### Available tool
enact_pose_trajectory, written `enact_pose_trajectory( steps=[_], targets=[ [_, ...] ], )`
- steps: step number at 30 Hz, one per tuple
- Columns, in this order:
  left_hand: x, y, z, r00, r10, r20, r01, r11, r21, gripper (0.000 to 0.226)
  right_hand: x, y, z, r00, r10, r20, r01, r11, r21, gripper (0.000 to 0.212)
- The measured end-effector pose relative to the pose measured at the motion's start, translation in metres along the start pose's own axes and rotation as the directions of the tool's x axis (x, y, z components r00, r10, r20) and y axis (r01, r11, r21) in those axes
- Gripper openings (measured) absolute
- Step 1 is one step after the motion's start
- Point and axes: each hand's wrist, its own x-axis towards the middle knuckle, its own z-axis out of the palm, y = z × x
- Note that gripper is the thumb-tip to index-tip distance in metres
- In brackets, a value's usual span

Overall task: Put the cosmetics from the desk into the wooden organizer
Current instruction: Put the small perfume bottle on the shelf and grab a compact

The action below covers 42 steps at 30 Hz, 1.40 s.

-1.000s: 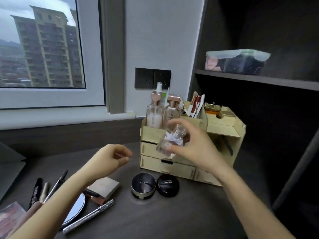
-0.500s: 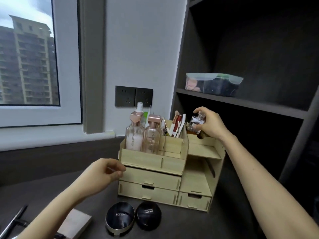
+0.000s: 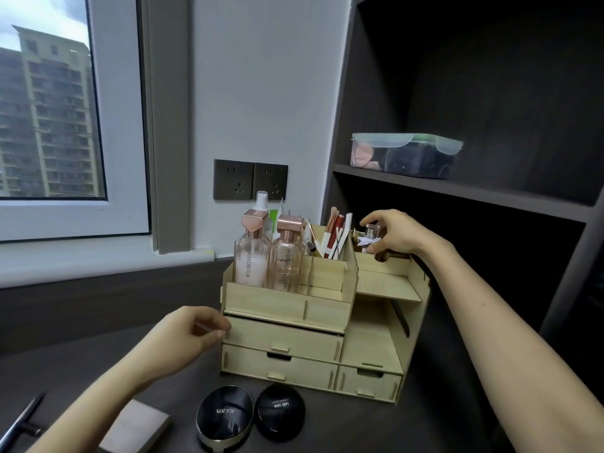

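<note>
Pinching glass bottle (image 3: 369,237) at rear-right organizer (image 3: 369,341) edge

We see a wooden organizer (image 3: 287,304) of pale blond wood on a dark grey-brown desk (image 3: 359,429), holding a milky pink bottle (image 3: 250,268) and a clearer pink bottle (image 3: 285,266), both capped in rose gold, and a red stick (image 3: 338,228) among white ones. The small glass bottle (image 3: 367,238) is clear with a white bow, the left compact (image 3: 225,416) is black with a silver rim, the right compact (image 3: 280,411) matt black with white lettering, and the box (image 3: 137,425) beige-grey. We note dark grey sockets (image 3: 250,179) on a white wall (image 3: 261,93), a white window frame (image 3: 121,125), and a clear container (image 3: 405,152) with a pale green lid on a dark shelf (image 3: 457,191).
</note>
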Motion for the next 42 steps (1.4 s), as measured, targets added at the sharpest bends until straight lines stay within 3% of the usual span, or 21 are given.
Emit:
enact_pose_trajectory(
  steps=[15, 19, 22, 24, 26, 29, 34, 38, 42],
  targets=[
    [-0.007, 0.003, -0.004, 1.0, -0.003, 0.004, 0.003, 0.999, 0.034, 0.025, -0.019, -0.008, 0.0, 1.0, -0.005, 0.004, 0.005, 1.0, 0.018, 0.075],
    [-0.013, 0.002, -0.01, 1.0, -0.023, -0.006, 0.023, 0.999, 0.045, 0.021, -0.037, -0.024, -0.01, 0.994, 0.001, -0.11, 0.001, 1.0, 0.022, 0.078],
    [-0.022, -0.003, -0.019, 0.998, -0.058, -0.023, 0.059, 0.997, 0.044, 0.02, -0.068, -0.058, -0.01, 0.961, -0.103, -0.256, 0.131, 0.987, 0.096, 0.064],
    [-0.031, -0.007, -0.024, 0.996, -0.087, -0.035, 0.088, 0.995, 0.041, 0.02, -0.094, -0.089, 0.001, 0.935, -0.232, -0.269, 0.275, 0.952, 0.134, 0.054],
    [-0.043, -0.011, -0.026, 0.991, -0.121, -0.049, 0.123, 0.992, 0.038, 0.016, -0.12, -0.119, 0.02, 0.913, -0.359, -0.193, 0.394, 0.9, 0.188, 0.044],
    [-0.062, -0.02, -0.029, 0.982, -0.173, -0.073, 0.178, 0.982, 0.059, 0.012, -0.149, -0.149, 0.065, 0.883, -0.464, 0.077, 0.436, 0.868, 0.238, 0.037],
    [-0.1, -0.04, -0.031, 0.959, -0.269, -0.095, 0.279, 0.953, 0.117, 0.011, -0.171, -0.159, 0.149, 0.812, -0.41, 0.416, 0.394, 0.91, 0.128, 0.062],
    [-0.117, -0.05, -0.026, 0.952, -0.293, -0.086, 0.304, 0.934, 0.187, 0.008, -0.172, -0.159, 0.188, 0.813, -0.326, 0.483, 0.343, 0.938, 0.056, 0.084],
    [-0.121, -0.049, -0.013, 0.955, -0.296, -0.038, 0.298, 0.942, 0.157, 0.013, -0.173, -0.158, 0.203, 0.84, -0.319, 0.44, 0.315, 0.945, 0.085, 0.081]
  ],
)
